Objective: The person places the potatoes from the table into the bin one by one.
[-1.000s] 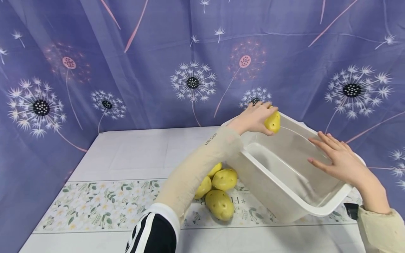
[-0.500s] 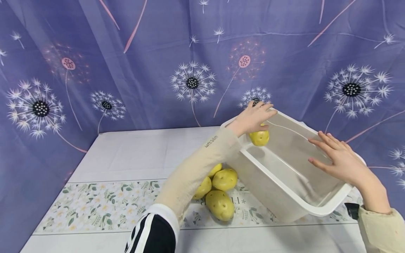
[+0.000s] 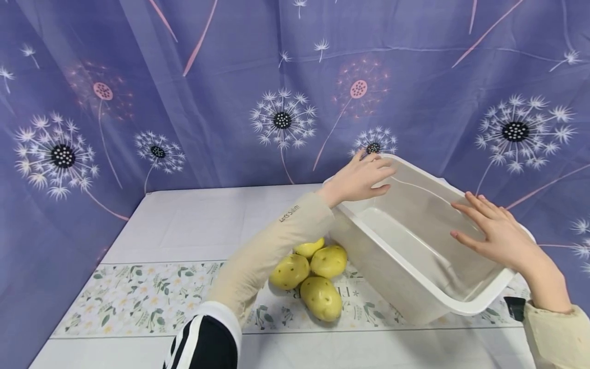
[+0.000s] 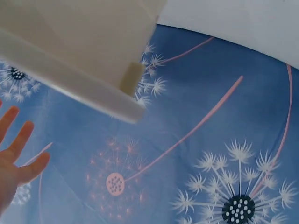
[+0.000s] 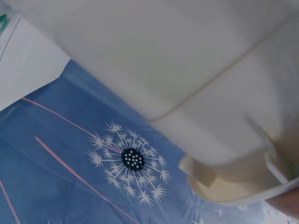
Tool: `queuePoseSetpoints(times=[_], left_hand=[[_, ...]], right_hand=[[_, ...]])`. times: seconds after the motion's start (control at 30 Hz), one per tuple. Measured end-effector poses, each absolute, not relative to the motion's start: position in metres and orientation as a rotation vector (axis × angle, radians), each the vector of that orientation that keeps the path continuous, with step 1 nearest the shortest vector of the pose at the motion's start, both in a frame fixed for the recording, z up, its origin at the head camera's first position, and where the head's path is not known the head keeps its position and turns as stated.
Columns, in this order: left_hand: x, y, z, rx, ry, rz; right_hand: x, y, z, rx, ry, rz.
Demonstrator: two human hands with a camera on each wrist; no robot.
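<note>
My left hand [image 3: 361,177] is over the left end of a white plastic bin [image 3: 401,256], its fingers spread and nothing held in them. In the left wrist view the same hand [image 4: 18,161] shows at the left edge, apart from the bin rim [image 4: 70,84]. My right hand [image 3: 502,233] lies at the bin's right end with straight fingers over the rim. Several yellow potatoes sit clustered left of the bin: a front potato [image 3: 321,299], a right one [image 3: 329,261], a left one [image 3: 289,271] and one partly behind my sleeve [image 3: 308,249]. No potato shows inside the bin; its left end is partly hidden.
A white table [image 3: 198,215] carries a floral strip [image 3: 152,300] across its middle. Behind it hangs a purple curtain [image 3: 221,92] with dandelion prints. The bin stands at an angle, its wall close to the potatoes.
My left hand held a yellow potato over the bin, lowered it inside and let it go. The hand has drawn back slightly left. My right hand stays put.
</note>
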State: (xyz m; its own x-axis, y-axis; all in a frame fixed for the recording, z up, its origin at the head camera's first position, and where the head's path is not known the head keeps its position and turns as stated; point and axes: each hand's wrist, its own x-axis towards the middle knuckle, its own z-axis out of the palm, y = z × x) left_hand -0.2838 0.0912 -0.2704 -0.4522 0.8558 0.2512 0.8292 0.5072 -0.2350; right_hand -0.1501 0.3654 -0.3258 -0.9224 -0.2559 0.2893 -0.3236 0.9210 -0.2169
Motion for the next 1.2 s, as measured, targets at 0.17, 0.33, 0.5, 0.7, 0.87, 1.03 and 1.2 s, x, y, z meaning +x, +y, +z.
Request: queuePoseSetpoints(times=[0.17,0.33,0.5,0.7,0.87,1.03,1.2], left_hand=[[-0.277,0.07,-0.271,-1.425,-2.38,0.093],[-0.271,0.045,-0.277,-1.417,-2.268,0.029],[-0.265,0.019,-0.284,-1.409,-2.203,-0.057],[-0.258,-0.012,-0.295,-1.423,-2.106,-0.1],[-0.251,-0.034,-0.31,-1.425,-2.088,-0.098],[-0.243,-0.051,-0.329,-1.427,-2.074,-0.09],[-0.234,-0.064,-0.347,-1.454,-2.102,-0.047]], right_hand=[[-0.151,0.367,-0.327,0.466,-2.812,0.36],[-0.151,0.367,-0.329,0.49,-2.804,0.35],[-0.151,0.367,-0.33,0.487,-2.806,0.337],[-0.152,0.365,-0.326,0.469,-2.836,0.349],[-0.151,0.363,-0.324,0.453,-2.863,0.369],[-0.151,0.363,-0.323,0.445,-2.891,0.393],[-0.151,0.362,-0.322,0.438,-2.909,0.418]])
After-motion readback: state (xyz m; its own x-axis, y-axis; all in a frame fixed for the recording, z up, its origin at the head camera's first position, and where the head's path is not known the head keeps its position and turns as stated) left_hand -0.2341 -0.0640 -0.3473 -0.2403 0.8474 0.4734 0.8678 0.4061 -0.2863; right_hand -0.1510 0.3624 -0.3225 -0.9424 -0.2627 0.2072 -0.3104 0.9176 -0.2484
